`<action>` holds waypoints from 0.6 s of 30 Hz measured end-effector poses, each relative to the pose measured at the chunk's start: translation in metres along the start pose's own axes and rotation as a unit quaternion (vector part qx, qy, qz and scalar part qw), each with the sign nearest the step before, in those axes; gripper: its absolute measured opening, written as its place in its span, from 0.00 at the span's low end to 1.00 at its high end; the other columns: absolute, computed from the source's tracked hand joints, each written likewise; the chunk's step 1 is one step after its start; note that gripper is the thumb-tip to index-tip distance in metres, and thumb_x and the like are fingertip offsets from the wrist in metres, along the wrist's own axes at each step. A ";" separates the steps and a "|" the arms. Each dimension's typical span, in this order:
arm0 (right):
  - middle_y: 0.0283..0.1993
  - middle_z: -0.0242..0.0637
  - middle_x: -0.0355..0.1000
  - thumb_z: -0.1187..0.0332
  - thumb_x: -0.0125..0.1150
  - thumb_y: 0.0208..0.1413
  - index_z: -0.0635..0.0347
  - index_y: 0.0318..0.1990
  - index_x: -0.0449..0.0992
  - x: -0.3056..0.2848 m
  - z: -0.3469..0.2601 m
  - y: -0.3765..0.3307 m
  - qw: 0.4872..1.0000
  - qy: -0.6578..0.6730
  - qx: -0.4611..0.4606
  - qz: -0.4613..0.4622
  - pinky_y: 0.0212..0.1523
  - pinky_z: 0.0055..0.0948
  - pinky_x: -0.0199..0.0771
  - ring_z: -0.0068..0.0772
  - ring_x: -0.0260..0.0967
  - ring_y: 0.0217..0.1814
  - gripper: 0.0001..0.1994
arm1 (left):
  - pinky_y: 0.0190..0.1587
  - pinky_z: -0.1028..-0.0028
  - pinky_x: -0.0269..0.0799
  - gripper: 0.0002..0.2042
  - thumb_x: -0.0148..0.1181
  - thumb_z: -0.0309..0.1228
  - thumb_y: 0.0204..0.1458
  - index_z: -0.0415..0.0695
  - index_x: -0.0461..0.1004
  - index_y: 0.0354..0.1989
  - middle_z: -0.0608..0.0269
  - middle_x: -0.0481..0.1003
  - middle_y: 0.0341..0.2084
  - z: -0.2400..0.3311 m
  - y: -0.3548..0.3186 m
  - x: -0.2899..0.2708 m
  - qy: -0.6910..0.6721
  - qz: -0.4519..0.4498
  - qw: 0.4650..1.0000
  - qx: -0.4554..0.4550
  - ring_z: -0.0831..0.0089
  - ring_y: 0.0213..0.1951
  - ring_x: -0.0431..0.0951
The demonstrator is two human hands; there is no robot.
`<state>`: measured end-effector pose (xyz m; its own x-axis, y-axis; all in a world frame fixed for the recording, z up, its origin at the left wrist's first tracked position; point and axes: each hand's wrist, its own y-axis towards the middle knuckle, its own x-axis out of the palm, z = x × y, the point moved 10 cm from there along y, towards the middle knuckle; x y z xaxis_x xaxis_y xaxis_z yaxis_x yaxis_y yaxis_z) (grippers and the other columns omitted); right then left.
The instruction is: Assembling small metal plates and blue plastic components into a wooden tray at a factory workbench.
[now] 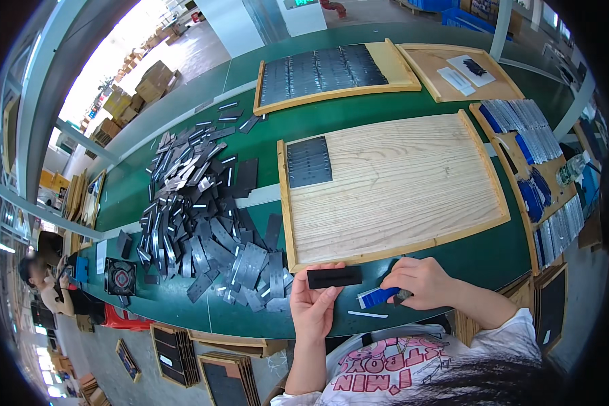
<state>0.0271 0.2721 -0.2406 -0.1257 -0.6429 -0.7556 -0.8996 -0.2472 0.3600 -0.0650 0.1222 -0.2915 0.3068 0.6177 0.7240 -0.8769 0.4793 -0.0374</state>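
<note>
Pinched loosely in the left hand (312, 306), low centre, the black strip (334, 277) could slip; right hand (418, 283) clutches a blue strip (377, 296).

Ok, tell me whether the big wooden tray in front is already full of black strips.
No: the big wooden tray holds only one small block of black strips in its far left corner; the rest is bare wood.

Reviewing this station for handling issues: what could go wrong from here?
1. The left hand holds the black strip only at its fingertips, over the table edge; it could slip off.
2. The loose strip pile crowds the wooden tray corner and may snag.
3. The right hand pinches a blue film; it may tear.
</note>
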 end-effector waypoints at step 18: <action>0.36 0.32 0.76 0.72 0.76 0.37 0.54 0.40 0.75 -0.045 -0.012 0.032 0.974 0.211 0.024 0.079 0.36 0.30 0.75 0.36 0.73 0.37 0.19 | 0.57 0.60 0.72 0.21 0.54 0.06 0.46 0.38 0.65 0.48 0.48 0.67 0.55 -0.023 -0.003 0.011 0.033 -0.023 0.999 -0.015 0.60 0.56 0.70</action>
<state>0.0094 0.2844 -0.1888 -0.0900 -0.9135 -0.3968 -0.9031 -0.0932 0.4193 -0.0507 0.1420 -0.2999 0.3702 0.6338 0.6791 -0.8504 0.5255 -0.0269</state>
